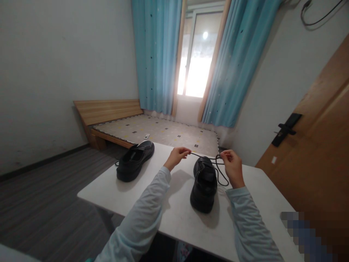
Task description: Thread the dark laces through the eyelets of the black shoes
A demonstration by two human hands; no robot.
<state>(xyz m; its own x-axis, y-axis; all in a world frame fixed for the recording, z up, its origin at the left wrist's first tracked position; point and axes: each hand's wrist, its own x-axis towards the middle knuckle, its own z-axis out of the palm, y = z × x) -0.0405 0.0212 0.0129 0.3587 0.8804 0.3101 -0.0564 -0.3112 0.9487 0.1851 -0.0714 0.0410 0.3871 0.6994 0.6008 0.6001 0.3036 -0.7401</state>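
A black shoe stands on the white table, its heel towards me and its toe pointing away. Over its front part a black shoelace runs between my two hands. My left hand, left of the shoe, pinches one stretch of the lace. On the other side my right hand pinches the lace too, and a loop hangs below those fingers. A second black shoe rests at the table's left, apart from both hands, with a bit of lace showing at its left side.
The white table has its far edge close to a bed, on which a small white object lies. A wooden door with a black handle is on the right. Blue curtains flank the window. Something pixelated covers the lower right corner.
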